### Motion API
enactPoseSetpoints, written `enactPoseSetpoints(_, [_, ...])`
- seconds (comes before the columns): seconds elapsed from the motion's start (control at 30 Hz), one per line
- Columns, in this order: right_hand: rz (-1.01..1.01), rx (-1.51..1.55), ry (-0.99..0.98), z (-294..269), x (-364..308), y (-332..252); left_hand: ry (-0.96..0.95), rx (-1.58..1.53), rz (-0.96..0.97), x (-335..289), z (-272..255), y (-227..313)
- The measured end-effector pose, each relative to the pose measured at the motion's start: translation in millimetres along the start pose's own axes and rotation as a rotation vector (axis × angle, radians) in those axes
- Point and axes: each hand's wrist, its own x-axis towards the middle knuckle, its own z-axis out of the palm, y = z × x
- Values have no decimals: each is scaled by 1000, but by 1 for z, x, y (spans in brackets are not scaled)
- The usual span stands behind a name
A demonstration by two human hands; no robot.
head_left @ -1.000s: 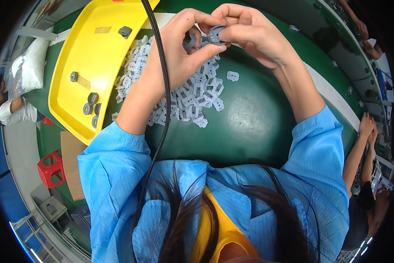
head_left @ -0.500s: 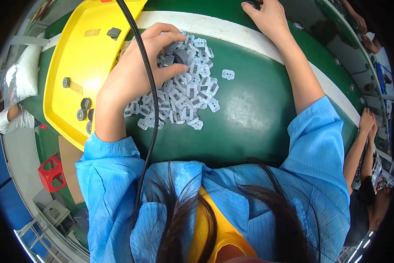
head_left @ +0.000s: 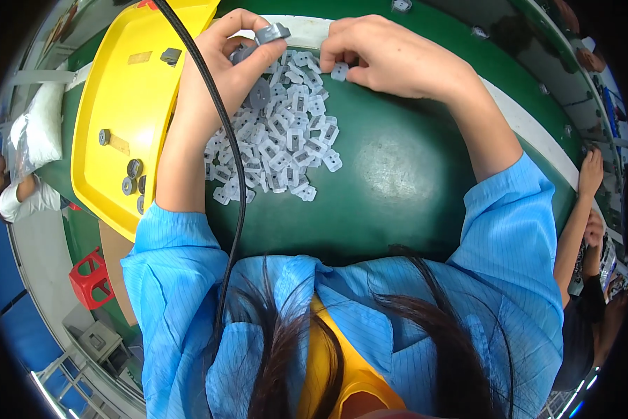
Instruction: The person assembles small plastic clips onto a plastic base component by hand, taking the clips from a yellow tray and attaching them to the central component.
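Note:
My left hand (head_left: 223, 66) is closed above the pile's far left side. Between its thumb and forefinger is a grey plastic cap (head_left: 272, 33), and more grey parts (head_left: 259, 93) sit in or just under the curled fingers. Facing it, my right hand (head_left: 390, 59) pinches a small translucent plastic piece (head_left: 340, 71) in its fingertips. Below both hands spreads a heap of translucent plastic pieces (head_left: 286, 143), each with small dark holes or a slot. The hands are apart, with a short gap between them.
A yellow tray (head_left: 90, 164) stands at the left, holding several dark grey round parts (head_left: 134, 167). The green worktop (head_left: 390, 167) has a white strip at its far edge. A black cable (head_left: 224, 115) hangs across the view before my left arm. Other people's arms show at the right.
My right hand has come back from beyond the white strip and now pinches a translucent piece. The lone piece right of the heap is gone. My left hand has lifted, showing a grey cap.

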Motion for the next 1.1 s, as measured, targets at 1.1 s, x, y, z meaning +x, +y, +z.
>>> enactPoseSetpoints(1.1, [173,704,448,27,19,-24,295,234,230,-9,27,7])
